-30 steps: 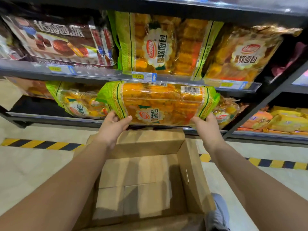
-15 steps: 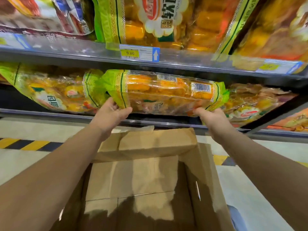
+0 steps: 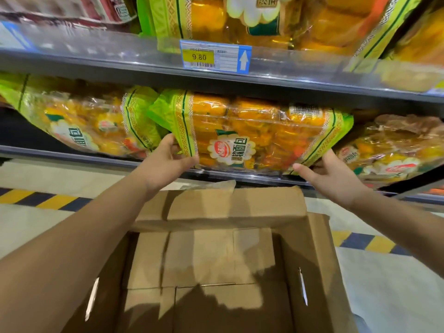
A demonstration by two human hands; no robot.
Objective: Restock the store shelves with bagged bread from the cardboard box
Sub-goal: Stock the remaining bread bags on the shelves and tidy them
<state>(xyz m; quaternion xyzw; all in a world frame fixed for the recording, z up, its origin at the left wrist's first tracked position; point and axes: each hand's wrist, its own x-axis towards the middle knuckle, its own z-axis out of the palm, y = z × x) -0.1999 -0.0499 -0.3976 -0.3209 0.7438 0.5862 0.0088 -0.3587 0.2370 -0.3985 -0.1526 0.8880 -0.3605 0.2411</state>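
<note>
The clear plastic bag of orange-yellow bread rolls with bright green ends (image 3: 252, 133) lies lengthwise in the mouth of the lower grey metal shelf (image 3: 72, 156). Its printed label faces us and its lower edge is level with the shelf's front lip. We cannot tell whether its weight is on the shelf. Our left hand (image 3: 165, 164) grips the bag's left green end, with the thumb laid across the front and the fingers curled round behind it. Our right hand (image 3: 336, 179) sits under the bag's lower right corner. The thumb is stretched out straight along the bottom edge, not pinching. The fingers reach up against the right green end, their tips hidden behind it.

The bag's left end overlaps a similar bread bag (image 3: 84, 123) lying on the same shelf. A more crumpled bread bag with a brownish top (image 3: 389, 150) sits just beside it on the right. Directly above runs the upper grey shelf (image 3: 120, 66), which carries a blue-and-yellow price tag reading 9.80 (image 3: 216, 56) with a white arrow pointing up. More bread bags with green ends (image 3: 216, 15) stand behind that tag.

Below our forearms stands the open brown cardboard box (image 3: 312, 260), near the shelf front, its far flap folded. We see only bare cardboard inside it. Yellow-and-black striped floor tape (image 3: 43, 199) runs along the pale floor on both sides of the box.
</note>
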